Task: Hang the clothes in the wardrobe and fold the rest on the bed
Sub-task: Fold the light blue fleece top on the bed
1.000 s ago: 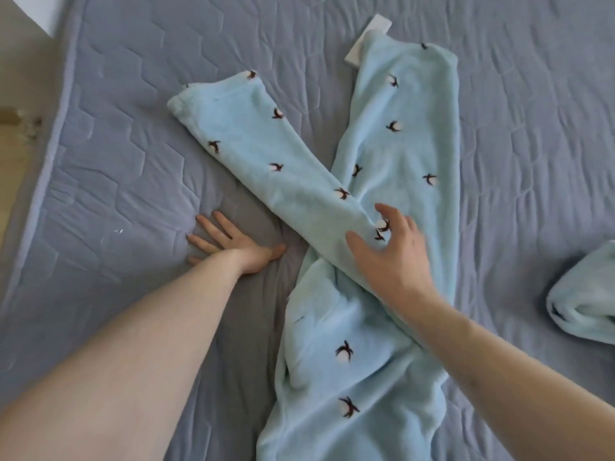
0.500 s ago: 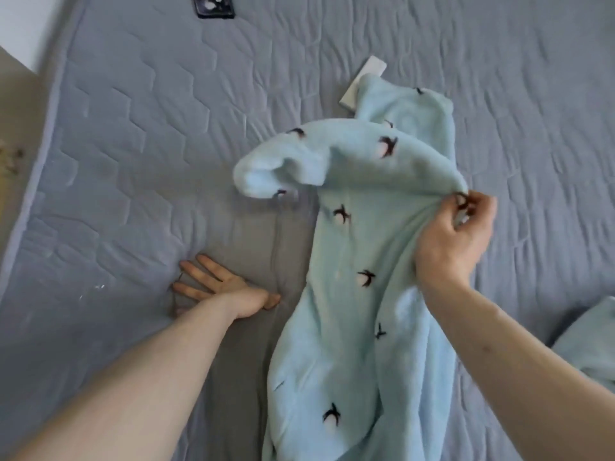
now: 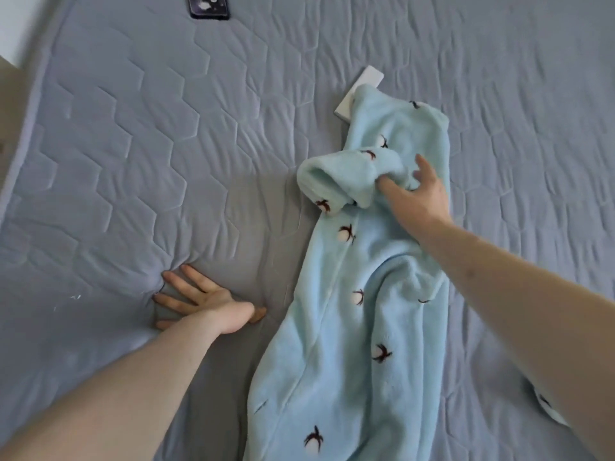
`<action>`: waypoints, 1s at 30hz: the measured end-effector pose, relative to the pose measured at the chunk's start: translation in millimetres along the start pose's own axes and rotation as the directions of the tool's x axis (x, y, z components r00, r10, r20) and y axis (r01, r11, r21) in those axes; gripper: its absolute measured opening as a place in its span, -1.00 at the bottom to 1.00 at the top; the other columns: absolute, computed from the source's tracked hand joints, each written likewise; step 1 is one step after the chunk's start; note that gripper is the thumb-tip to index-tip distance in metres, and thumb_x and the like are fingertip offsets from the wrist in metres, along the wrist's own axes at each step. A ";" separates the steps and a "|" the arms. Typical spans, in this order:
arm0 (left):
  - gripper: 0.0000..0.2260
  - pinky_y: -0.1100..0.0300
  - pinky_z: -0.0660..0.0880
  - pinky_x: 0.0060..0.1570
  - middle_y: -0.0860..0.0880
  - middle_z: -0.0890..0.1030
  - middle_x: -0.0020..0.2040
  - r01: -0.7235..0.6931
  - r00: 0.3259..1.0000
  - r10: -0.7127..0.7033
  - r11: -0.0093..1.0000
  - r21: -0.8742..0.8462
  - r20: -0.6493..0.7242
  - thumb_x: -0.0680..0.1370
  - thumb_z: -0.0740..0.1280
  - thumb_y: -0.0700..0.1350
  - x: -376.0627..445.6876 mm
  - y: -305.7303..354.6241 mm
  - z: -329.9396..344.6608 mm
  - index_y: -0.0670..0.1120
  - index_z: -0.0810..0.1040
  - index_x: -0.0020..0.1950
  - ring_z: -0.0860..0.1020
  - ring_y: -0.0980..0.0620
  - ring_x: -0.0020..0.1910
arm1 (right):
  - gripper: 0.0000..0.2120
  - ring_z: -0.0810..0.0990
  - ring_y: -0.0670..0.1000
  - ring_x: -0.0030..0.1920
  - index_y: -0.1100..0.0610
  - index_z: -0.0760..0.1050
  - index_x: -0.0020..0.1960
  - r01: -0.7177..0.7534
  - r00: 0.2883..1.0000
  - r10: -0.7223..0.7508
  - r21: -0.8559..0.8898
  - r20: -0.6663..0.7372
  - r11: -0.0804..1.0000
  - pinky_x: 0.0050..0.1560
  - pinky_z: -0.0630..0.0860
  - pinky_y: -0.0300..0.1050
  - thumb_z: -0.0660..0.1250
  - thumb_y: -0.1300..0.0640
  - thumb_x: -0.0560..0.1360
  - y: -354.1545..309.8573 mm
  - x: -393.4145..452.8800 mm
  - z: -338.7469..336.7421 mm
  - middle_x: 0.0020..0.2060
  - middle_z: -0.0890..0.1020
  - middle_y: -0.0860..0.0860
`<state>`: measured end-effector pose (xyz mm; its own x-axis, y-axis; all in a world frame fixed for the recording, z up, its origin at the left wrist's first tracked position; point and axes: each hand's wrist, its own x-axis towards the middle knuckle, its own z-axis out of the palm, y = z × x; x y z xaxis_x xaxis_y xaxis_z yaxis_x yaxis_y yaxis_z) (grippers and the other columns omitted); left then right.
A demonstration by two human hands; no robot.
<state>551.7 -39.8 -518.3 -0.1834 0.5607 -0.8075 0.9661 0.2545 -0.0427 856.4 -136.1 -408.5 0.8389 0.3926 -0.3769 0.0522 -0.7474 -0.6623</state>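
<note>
Left hand [image 3: 203, 301] presses flat, fingers spread, on the quilted grey bed [image 3: 166, 144]. Right hand [image 3: 417, 191] grips a bunched leg of fluffy blue pyjama trousers [image 3: 349, 327].

At the far edge of what I see, a dark phone [image 3: 209, 6] lies flat on the grey quilted mattress cover [image 3: 133, 144], which has a stitched pattern of hexagons. Nearer the middle there is a small white flat object [image 3: 361, 89], rectangular, lying on the same cover; part of it is hidden and I cannot tell what it is.
</note>
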 end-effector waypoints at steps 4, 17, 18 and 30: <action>0.62 -0.51 -0.20 0.43 -0.14 -0.80 0.29 0.001 1.000 -0.001 1.000 0.016 0.005 -0.05 0.58 0.39 -1.4 0.0 -0.5 -0.07 -0.88 0.13 -0.66 -0.40 0.34 | -0.53 0.69 -0.01 -0.10 -0.08 0.63 0.23 -0.088 0.964 0.113 -0.109 0.241 0.990 -0.18 0.57 -0.18 0.52 -0.23 0.38 -15.6 10.7 -8.8 -0.14 0.71 -0.08; 0.68 -0.53 -0.34 0.35 -0.13 -0.74 0.38 0.032 0.998 -0.032 0.999 0.009 -0.051 -0.15 0.58 0.40 6.9 -0.1 6.9 -0.05 -0.85 0.21 -0.80 -0.39 0.09 | -0.30 0.21 0.20 0.53 -0.09 0.25 0.58 0.010 0.985 -0.059 -0.288 -0.165 0.958 0.47 0.30 0.14 0.41 -0.16 0.51 17.4 14.1 -12.8 0.58 0.17 0.06; 0.67 -0.52 -0.27 0.39 -0.13 -0.75 0.37 0.029 0.998 -0.028 0.999 0.014 -0.053 -0.14 0.58 0.39 5.1 0.8 5.9 -0.06 -0.85 0.20 -0.76 -0.40 0.20 | -0.31 0.13 0.21 0.59 -0.11 0.23 0.61 0.030 0.999 -0.044 -0.353 -0.032 0.935 0.54 0.22 0.19 0.36 -0.21 0.55 28.7 9.6 -9.3 0.64 0.10 0.02; 0.59 -0.50 -0.22 0.44 -0.14 -0.77 0.34 -0.022 0.998 0.026 0.997 0.072 -0.060 -0.02 0.57 0.35 -13.5 4.7 -3.5 -0.07 -0.72 0.37 -0.45 -0.40 0.52 | -0.29 -0.31 -0.08 0.64 -0.19 -0.21 0.67 0.310 0.943 -0.218 -0.424 0.251 0.851 0.64 -0.22 0.03 0.01 -0.33 0.63 162.9 -183.5 61.4 0.64 -0.27 -0.22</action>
<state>558.1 -43.4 -505.6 -0.1684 0.6134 -0.7716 0.9805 0.1845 -0.0672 677.8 -297.0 -487.0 0.6439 0.6678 -0.3735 0.5339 -0.7418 -0.4059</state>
